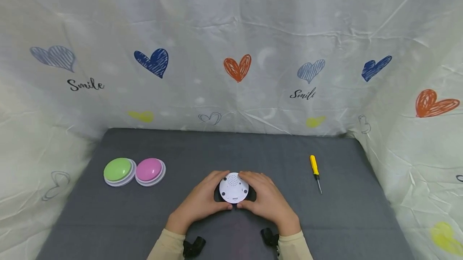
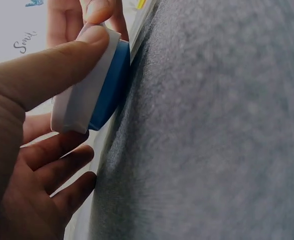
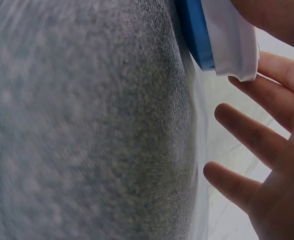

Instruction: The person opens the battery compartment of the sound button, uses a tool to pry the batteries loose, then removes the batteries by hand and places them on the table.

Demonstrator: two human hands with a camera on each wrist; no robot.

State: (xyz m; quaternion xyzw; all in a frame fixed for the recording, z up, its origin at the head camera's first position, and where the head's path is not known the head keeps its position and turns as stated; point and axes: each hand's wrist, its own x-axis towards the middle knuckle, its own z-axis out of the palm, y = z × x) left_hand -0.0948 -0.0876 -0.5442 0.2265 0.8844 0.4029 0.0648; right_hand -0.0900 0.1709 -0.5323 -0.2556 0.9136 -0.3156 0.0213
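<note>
A round push button (image 1: pixel 234 191) is turned over, its white underside facing up with speaker holes and small dark spots. Its blue dome (image 2: pixel 111 85) faces down towards the grey cloth; I cannot tell whether it touches. My left hand (image 1: pixel 200 199) holds the rim on the left between thumb and fingers. On the opposite side, my right hand (image 1: pixel 269 199) grips the rim the same way. In the right wrist view, the lower fingers (image 3: pixel 249 132) of that hand are spread away from the white base (image 3: pixel 232 37).
Two more push buttons, one green (image 1: pixel 117 169) and one pink (image 1: pixel 149 169), sit side by side on the left of the grey cloth-covered table (image 1: pixel 231 147). A yellow-handled screwdriver (image 1: pixel 314 165) lies at the right. A white curtain (image 1: pixel 195 91) with printed hearts hangs behind.
</note>
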